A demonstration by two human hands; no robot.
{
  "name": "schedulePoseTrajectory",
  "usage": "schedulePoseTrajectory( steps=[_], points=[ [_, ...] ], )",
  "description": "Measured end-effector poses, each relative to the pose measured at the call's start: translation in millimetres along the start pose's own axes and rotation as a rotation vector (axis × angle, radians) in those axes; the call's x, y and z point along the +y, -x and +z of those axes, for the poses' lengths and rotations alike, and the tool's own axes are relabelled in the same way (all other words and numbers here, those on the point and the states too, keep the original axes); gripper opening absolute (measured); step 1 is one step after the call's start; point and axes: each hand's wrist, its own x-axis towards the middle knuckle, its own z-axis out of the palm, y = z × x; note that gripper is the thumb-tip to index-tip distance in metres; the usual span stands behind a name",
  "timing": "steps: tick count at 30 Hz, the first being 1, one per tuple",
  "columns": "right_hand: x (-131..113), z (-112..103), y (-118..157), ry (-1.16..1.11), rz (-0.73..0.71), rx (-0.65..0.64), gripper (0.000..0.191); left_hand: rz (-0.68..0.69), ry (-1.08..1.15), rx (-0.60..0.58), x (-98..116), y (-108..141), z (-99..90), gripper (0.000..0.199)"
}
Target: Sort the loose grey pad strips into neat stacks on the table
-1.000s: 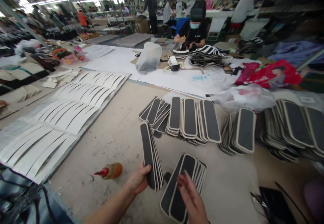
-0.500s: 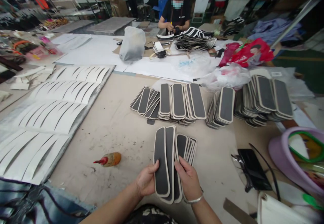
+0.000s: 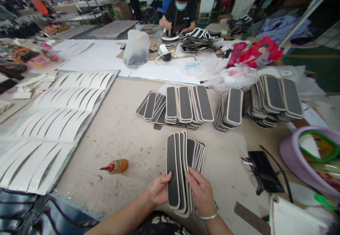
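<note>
The left hand (image 3: 159, 189) was clamped on the near left side of a fan of dark panels (image 3: 173, 171) edged in pale trim, its thumb laid across the front face. The right hand (image 3: 202, 194), a silvery bracelet (image 3: 207, 216) at its wrist, pinched the same fan along its right side, thumb and fingers closed on the edges. The panels stood tilted between the two hands, over the near part of a beige worktable (image 3: 127, 118) in front of the person.

Just beyond the right hand lay a second fanned stack (image 3: 190, 146) of the same kind, partly hidden by the first; from where I stood, I could not tell whether the two touched. Farther across the table, more stacks (image 3: 185, 104) ran in an uneven row toward the right.

To the left of the hands, a red-tipped bottle (image 3: 119, 166) lay on its side on the stained surface, and past it curved white strips (image 3: 61, 123) were spread in four rows. On the right were a black phone (image 3: 265, 171), a pair of glasses (image 3: 251, 171) and a lavender tub (image 3: 288, 150).

Across the table, a masked co-worker (image 3: 182, 21) in a dark shirt sat behind a heap of black-and-white pieces (image 3: 202, 44), near a red bag (image 3: 261, 52).
</note>
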Motion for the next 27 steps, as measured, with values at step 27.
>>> schedulePoseTrajectory(
  steps=[27],
  points=[
    [37, 5, -22, 0.217, 0.106, -0.164, 0.056, 0.139, -0.468, 0.169, 19, -1, -22.0, 0.045]
  ],
)
